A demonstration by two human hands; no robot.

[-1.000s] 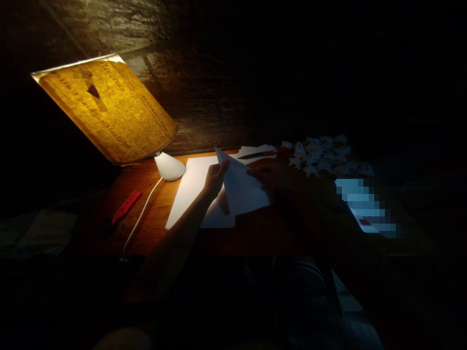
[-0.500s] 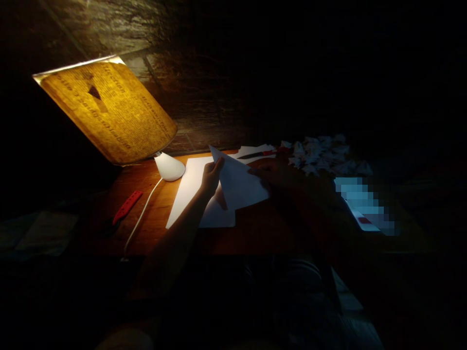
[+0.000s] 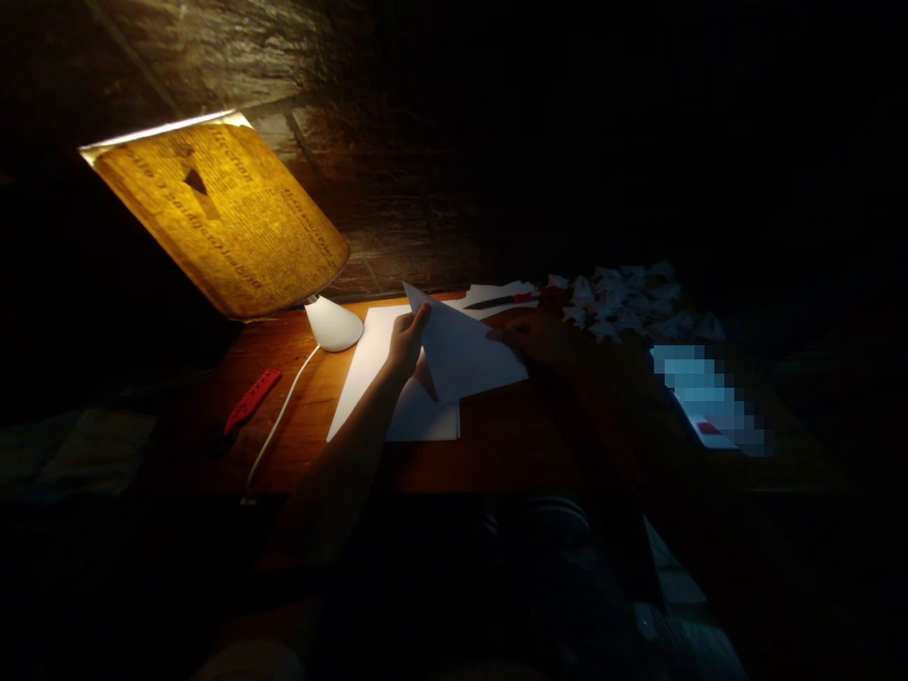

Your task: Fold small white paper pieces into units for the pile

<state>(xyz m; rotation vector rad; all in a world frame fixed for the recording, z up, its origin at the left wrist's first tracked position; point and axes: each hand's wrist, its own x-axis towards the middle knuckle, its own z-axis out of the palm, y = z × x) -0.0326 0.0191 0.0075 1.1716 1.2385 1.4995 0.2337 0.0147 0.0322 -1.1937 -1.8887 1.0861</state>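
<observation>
White paper (image 3: 464, 355) pinched by left hand (image 3: 407, 342), right hand (image 3: 521, 336) gripping its edge.

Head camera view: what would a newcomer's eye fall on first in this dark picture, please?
A glowing amber printed sheet stands out at upper left, above a white lamp. At centre, the left hand holds up a folded white paper, the right hand at its edge, over a wooden table. Crumpled paper scraps lie heaped at right.
</observation>
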